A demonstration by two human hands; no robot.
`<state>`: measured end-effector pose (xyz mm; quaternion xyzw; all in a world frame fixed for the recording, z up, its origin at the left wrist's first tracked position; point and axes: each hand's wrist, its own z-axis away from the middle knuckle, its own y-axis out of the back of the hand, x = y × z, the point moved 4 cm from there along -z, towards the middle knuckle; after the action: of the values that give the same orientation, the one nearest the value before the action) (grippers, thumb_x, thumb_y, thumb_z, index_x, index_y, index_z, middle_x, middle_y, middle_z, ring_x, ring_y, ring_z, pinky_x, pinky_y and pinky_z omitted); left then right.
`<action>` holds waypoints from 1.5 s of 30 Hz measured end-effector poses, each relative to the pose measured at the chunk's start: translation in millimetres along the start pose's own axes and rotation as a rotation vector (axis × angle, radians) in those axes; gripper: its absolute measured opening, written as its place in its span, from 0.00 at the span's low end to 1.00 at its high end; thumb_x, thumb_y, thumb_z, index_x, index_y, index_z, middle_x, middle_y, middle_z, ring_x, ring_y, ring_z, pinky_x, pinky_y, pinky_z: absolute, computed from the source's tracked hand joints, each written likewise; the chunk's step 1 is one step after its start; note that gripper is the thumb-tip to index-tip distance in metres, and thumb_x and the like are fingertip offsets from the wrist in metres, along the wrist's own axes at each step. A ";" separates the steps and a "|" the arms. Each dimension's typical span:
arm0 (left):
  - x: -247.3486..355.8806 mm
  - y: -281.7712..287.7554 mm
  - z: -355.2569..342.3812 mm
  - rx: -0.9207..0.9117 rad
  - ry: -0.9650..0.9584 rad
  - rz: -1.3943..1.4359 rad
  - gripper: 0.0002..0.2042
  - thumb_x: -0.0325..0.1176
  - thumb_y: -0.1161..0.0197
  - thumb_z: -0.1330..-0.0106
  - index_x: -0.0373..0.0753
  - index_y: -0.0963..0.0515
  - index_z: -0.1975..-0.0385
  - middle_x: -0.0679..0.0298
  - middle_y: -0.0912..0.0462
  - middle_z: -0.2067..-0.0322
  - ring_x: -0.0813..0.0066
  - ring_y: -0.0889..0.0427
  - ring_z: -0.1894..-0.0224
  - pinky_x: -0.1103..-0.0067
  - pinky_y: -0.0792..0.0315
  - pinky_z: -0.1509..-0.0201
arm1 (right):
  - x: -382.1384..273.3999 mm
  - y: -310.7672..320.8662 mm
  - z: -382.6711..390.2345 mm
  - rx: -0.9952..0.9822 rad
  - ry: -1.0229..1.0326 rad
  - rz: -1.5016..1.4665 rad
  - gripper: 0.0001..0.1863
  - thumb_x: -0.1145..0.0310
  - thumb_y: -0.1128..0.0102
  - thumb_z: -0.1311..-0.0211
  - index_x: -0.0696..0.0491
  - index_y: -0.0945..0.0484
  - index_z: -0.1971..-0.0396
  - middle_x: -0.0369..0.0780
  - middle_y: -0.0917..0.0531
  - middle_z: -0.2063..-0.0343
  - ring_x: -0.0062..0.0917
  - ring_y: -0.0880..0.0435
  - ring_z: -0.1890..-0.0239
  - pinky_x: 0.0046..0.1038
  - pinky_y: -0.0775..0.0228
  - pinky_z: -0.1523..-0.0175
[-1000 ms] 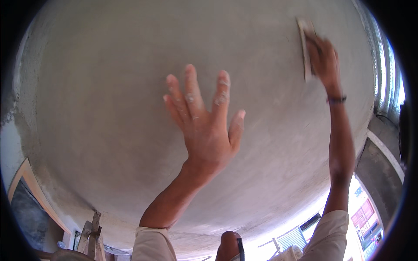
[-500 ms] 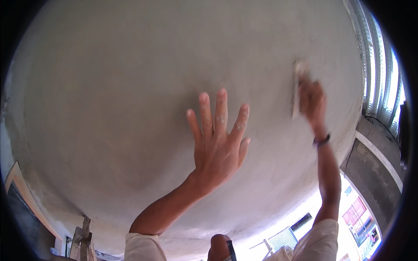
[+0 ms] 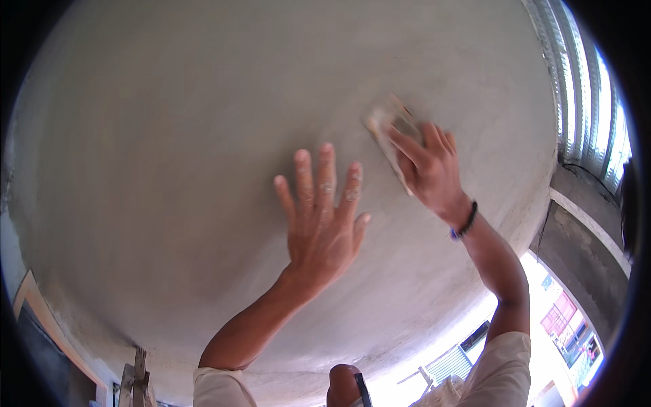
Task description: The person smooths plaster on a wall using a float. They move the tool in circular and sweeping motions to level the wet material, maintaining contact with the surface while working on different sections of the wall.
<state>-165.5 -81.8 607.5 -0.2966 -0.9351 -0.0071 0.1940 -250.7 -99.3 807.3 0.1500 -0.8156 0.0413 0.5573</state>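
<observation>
A broad grey plastered wall (image 3: 203,169) takes up most of the view. Fingers spread, my left hand (image 3: 319,234) lies flat against it near the middle, with grey smears on its knuckles. Up and to the right of it, my right hand (image 3: 430,169) grips a pale plastering float (image 3: 381,123). The float is against the wall, its long edge slanting from upper left to lower right. Motion blurs its upper end, and my fingers hide part of its handle. A dark bead bracelet (image 3: 468,220) circles my right wrist.
Corrugated sheeting (image 3: 586,88) lets in light at the upper right, above a grey concrete beam (image 3: 583,247). A wooden frame (image 3: 51,325) borders a dark opening at the lower left. Wooden posts (image 3: 137,380) stand near it. Bright outdoors shows at the lower right.
My right hand has swept the float leftward across the wall, and the float has turned from upright to slanted. My left hand stays spread on the wall, appearing slightly further left and lower.
</observation>
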 end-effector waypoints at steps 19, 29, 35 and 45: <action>1.2 0.3 -6.8 -0.040 0.053 0.028 0.37 0.39 0.33 0.39 0.42 0.41 0.30 0.37 0.64 0.28 0.30 0.70 0.27 0.33 0.66 0.35 | 202.7 27.9 -76.8 0.010 -0.537 0.057 0.18 0.65 0.44 0.37 0.43 0.19 0.47 0.48 0.16 0.54 0.42 0.18 0.50 0.36 0.27 0.45; 11.8 16.6 2.6 -0.011 0.030 0.023 0.36 0.38 0.33 0.39 0.43 0.40 0.30 0.37 0.64 0.28 0.29 0.70 0.27 0.32 0.63 0.36 | 198.2 30.3 -87.5 -0.030 -0.483 0.112 0.19 0.59 0.47 0.36 0.43 0.19 0.47 0.46 0.17 0.52 0.43 0.18 0.51 0.39 0.27 0.45; 22.5 18.1 -0.1 0.001 0.013 0.023 0.35 0.37 0.35 0.37 0.42 0.41 0.30 0.36 0.64 0.28 0.28 0.71 0.28 0.34 0.67 0.34 | 258.1 30.9 -18.4 0.019 -0.649 0.132 0.19 0.59 0.47 0.37 0.43 0.20 0.47 0.47 0.17 0.52 0.46 0.20 0.49 0.42 0.27 0.46; 15.7 -5.5 12.0 -0.105 0.015 -0.054 0.35 0.40 0.35 0.37 0.42 0.40 0.30 0.36 0.65 0.28 0.27 0.72 0.28 0.34 0.68 0.34 | 178.5 25.1 -59.8 0.073 -0.313 0.151 0.14 0.67 0.46 0.36 0.49 0.19 0.52 0.48 0.17 0.55 0.45 0.19 0.62 0.41 0.25 0.54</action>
<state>-184.7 -76.1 602.7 -0.2808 -0.9396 -0.0638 0.1850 -264.0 -96.8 996.7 0.1129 -0.8994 0.0886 0.4129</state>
